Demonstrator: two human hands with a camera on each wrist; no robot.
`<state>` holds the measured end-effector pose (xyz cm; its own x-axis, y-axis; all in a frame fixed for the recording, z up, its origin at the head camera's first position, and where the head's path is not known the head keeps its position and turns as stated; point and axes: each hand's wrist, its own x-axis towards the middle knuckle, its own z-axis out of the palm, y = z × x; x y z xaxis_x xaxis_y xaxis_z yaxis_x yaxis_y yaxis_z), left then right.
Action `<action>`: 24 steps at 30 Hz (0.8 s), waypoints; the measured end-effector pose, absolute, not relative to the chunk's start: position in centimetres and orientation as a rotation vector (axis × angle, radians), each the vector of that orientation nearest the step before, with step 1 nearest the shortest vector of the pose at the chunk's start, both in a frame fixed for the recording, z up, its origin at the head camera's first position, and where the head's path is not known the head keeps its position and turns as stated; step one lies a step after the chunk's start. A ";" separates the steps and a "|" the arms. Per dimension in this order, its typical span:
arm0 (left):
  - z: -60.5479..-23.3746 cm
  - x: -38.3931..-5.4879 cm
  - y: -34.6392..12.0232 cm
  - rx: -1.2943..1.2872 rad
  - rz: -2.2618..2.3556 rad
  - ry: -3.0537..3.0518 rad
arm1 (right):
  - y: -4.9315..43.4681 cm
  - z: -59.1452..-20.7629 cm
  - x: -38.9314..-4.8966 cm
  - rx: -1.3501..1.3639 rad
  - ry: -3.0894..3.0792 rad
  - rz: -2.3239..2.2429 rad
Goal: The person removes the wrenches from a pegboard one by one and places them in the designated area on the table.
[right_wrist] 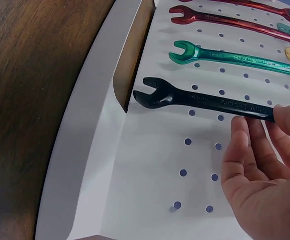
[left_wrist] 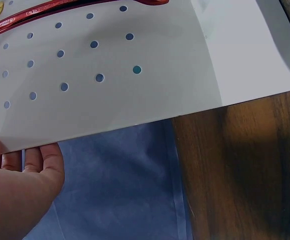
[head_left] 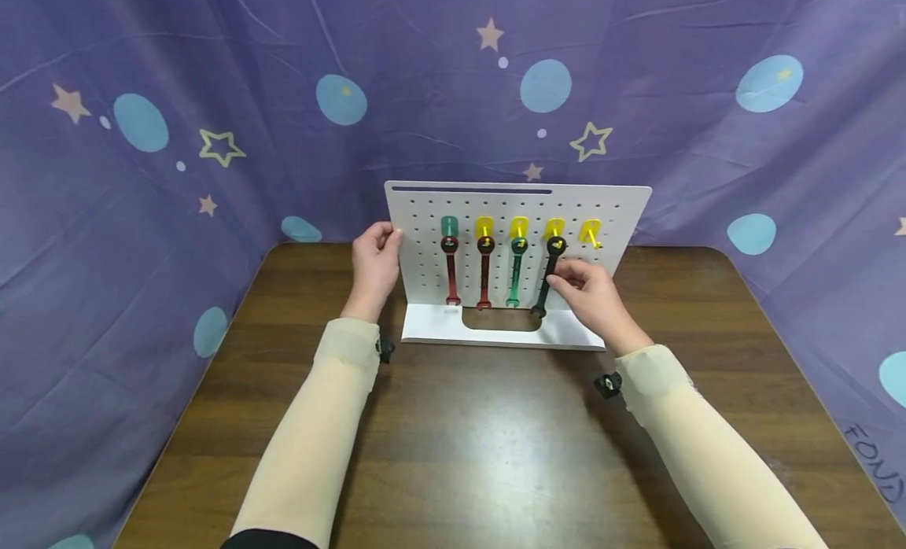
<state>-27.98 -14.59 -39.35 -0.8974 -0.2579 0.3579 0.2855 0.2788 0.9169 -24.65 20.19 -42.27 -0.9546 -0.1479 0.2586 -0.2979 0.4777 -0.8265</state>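
Note:
A white pegboard stand (head_left: 425, 325) stands upright on the table. My left hand (head_left: 375, 262) pinches its left edge, thumb in front and fingers behind, as the left wrist view shows. My right hand (head_left: 589, 297) pinches the shaft of a black combination wrench (right_wrist: 204, 100) between thumb and fingers. The ring end of that wrench is at the fourth hook, a yellow one (head_left: 555, 225), and its open end tilts down to the left. To its left hang a green wrench (head_left: 517, 274) and two red wrenches, one (head_left: 484, 275) beside the other (head_left: 452, 275).
A fifth yellow hook (head_left: 591, 234) at the right carries no wrench. The leftmost hook (head_left: 449, 225) is green. The stand's base has a cutout (head_left: 501, 319). Behind the brown wooden table (head_left: 453, 439) hangs a purple curtain (head_left: 439, 77) with stars and blue dots.

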 end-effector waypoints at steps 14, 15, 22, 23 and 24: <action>-39.5 -27.7 -14.9 -0.022 -1.657 -2.110 | 20.2 -42.4 -24.2 0.408 -2.588 1.458; -39.5 -27.7 -14.9 -0.026 -1.659 -2.108 | 20.2 -42.4 -24.2 0.407 -2.583 1.458; -39.3 -28.0 -14.8 -0.035 -1.655 -2.098 | 20.4 -42.3 -23.9 0.404 -2.563 1.499; -39.4 -28.0 -14.7 -0.039 -1.656 -2.100 | 20.4 -42.3 -23.8 0.399 -2.562 1.502; -39.4 -27.9 -14.7 -0.042 -1.656 -2.102 | 20.4 -42.3 -23.7 0.394 -2.561 1.506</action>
<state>-27.93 -14.73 -39.36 -0.8932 -0.2545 0.3706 0.3007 0.2747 0.9133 -23.71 20.39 -42.27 -0.9553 -0.1514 0.2541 -0.2956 0.4632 -0.8355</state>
